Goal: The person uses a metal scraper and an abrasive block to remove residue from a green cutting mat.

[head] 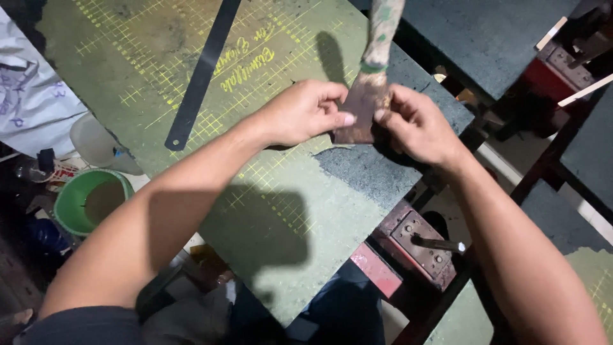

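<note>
- Lying across most of the view: a green cutting mat (268, 211) with a yellow grid and yellow handwriting near its top, its surface worn away to dark grey on the right side.
- Resting diagonally on the mat's upper left: a long dark metal ruler (201, 73) with a hole at its lower end.
- Sitting at the far left, off the mat: a white sheet (32, 96) bearing blue handwriting.
- Standing below the mat's left edge: a green bucket (89, 201), open, with murky brownish contents inside.
- Standing just above the bucket: a pale translucent plastic container (92, 140); its contents cannot be told.
- Showing below the mat's right edge: a red metal block (418, 246) with bolts and a dark rod sticking out of it.
- Pressing down on the mat near its right edge: the left hand (300, 114), fingers curled, thumb and fingertips pinching the left edge of a small dark brown leather piece (357, 115).
- Gripping the piece's right edge: the right hand (415, 124), fingers bent narrowly around it.
- Lying on top of the leather piece and reaching up past the frame: a paint-stained tool handle (382, 32) with a green band.
</note>
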